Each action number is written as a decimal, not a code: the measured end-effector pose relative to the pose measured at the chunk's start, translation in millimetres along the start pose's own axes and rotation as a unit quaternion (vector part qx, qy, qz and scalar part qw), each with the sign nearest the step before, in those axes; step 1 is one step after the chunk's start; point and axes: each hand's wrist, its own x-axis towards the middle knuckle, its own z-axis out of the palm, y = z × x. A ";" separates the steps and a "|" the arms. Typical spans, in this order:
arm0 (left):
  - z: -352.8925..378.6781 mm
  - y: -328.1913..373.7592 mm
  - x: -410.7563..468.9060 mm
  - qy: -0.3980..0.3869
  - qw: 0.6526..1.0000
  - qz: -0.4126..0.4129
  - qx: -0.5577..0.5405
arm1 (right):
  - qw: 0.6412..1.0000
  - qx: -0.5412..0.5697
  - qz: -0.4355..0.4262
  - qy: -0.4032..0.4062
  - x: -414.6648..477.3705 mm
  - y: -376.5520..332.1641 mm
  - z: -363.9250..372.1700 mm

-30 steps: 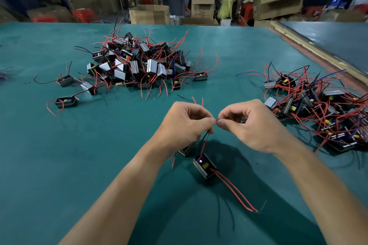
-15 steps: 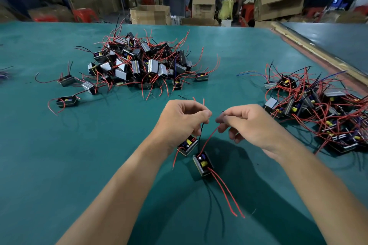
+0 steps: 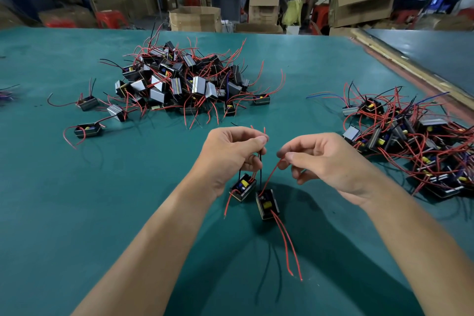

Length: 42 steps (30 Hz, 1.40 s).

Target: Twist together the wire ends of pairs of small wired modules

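Dangling just under the fingers, a small module hangs beside a nearer module, low over the bench, the nearer one trailing two loose red wires toward the person. The left hand pinches black wires, red tips poking above its fingers, while the right hand pinches one red wire rising from the nearer module, a small gap between the pinches. This looks like the pairing stage: next, bring that red wire to the left fingers and twist. The unsorted heap waits beyond.
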 end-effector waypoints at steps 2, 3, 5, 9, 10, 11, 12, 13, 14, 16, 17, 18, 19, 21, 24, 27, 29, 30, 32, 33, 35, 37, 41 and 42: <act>-0.3 0.2 -0.2 -0.004 1.000 0.002 0.002 | 1.000 0.000 -0.002 -0.001 0.0 0.4 0.1; -0.4 0.0 -0.2 -0.005 1.000 0.003 0.003 | 1.000 0.001 -0.005 -0.001 0.0 0.5 0.3; -0.7 -0.2 -0.2 -0.008 1.000 0.006 0.004 | 1.000 0.003 -0.010 -0.002 -0.1 0.9 0.7; -1.3 0.0 -0.2 -0.007 1.000 0.008 0.000 | 0.999 0.024 -0.015 -0.016 -1.3 -0.5 0.5; -1.5 0.2 0.1 -0.005 1.000 0.008 -0.001 | 0.999 0.031 -0.014 -0.025 -2.1 -1.1 -0.2; -1.5 0.4 0.3 -0.004 1.000 0.008 -0.002 | 0.999 0.035 -0.014 -0.033 -2.8 -1.6 -0.7; -1.4 0.7 0.3 -0.002 1.000 0.006 -0.003 | 0.999 0.036 -0.013 -0.039 -3.5 -1.9 -1.2; -0.9 1.0 0.4 -0.001 1.000 0.004 -0.003 | 0.998 0.034 -0.013 -0.043 -3.9 -2.1 -1.7; -0.5 1.3 0.4 0.000 1.000 0.001 -0.003 | 0.998 0.032 -0.013 -0.045 -4.1 -2.1 -2.1; 0.0 2.1 0.2 0.000 1.000 -0.007 -0.002 | 0.998 0.027 -0.012 -0.046 -3.4 -2.2 -1.8; -0.1 2.3 0.0 -0.001 1.000 -0.009 0.000 | 0.999 0.028 -0.012 -0.045 -3.0 -2.2 -1.7; 0.0 2.5 -0.1 -0.003 1.000 -0.009 0.001 | 0.998 0.030 -0.011 -0.044 -2.5 -2.0 -1.6; 0.0 2.6 -0.5 -0.006 1.000 -0.008 0.003 | 0.998 0.033 -0.009 -0.044 -2.2 -1.8 -1.5; 0.4 2.9 -1.4 -0.012 1.000 -0.005 0.005 | 0.998 0.035 -0.007 -0.042 -2.2 -1.4 -1.5; 0.7 3.3 -2.9 -0.025 1.000 0.001 0.000 | 0.999 0.032 -0.008 -0.037 -2.7 -0.6 -1.1; -0.1 3.6 -4.4 -0.044 0.999 0.001 -0.017 | 0.999 0.032 -0.013 -0.028 -2.3 0.0 -1.3; -0.7 3.7 -5.0 -0.046 0.999 0.003 -0.024 | 0.999 0.031 -0.014 -0.024 -1.8 0.2 -1.8; -1.1 3.7 -5.1 -0.043 0.999 0.005 -0.023 | 0.999 0.029 -0.014 -0.024 -1.5 0.2 -1.4; -1.6 3.4 -5.4 -0.034 0.999 0.013 -0.015 | 0.999 0.026 -0.011 -0.028 -1.3 0.6 0.0; -1.6 3.4 -5.5 -0.029 0.999 0.017 -0.011 | 0.999 0.026 -0.009 -0.031 -1.3 0.8 0.5; -1.8 3.9 -6.3 -0.023 0.999 0.028 -0.003 | 0.999 0.024 -0.008 -0.034 -1.1 1.0 1.1; -1.5 4.4 -6.9 -0.018 0.999 0.038 0.003 | 0.999 0.024 -0.007 -0.036 -1.1 1.0 1.2; -2.6 5.5 -7.0 -0.015 0.999 0.034 0.019 | 0.999 0.022 -0.013 -0.033 -0.6 2.2 2.2; -4.0 6.8 -7.3 -0.027 0.999 0.020 0.025 | 0.999 0.018 -0.016 -0.029 0.0 2.7 2.7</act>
